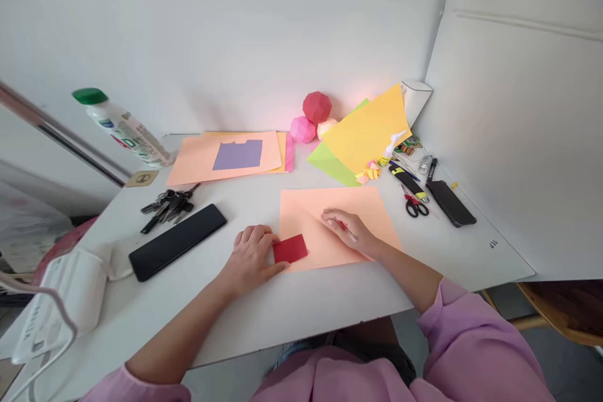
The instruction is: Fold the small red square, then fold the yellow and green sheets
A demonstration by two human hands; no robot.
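The red card point(292, 249) lies over the peach sheet point(301, 210), at about eight o'clock from that sheet's middle, its left end seeming to reach past the sheet's edge. The left hand point(254, 257) is loosely spread, its fingers at the card's nine o'clock edge and its thumb by the lower edge. The right hand point(348, 230) is closed round a slim tool point(346, 229), red and pale; its exact kind cannot be told.

The card looks light and fairly stiff, likely to skid if nudged and to crease if pinched hard; flat fingertips near an edge should suit it best. The sheet is probably more pliable, better held by its borders.

The bench point(254, 314) ends at six o'clock, a short way below the sheet. Scissors point(414, 204) at two o'clock and the black phone point(179, 242) at nine limit sideways room; the strip before the phone offers more.
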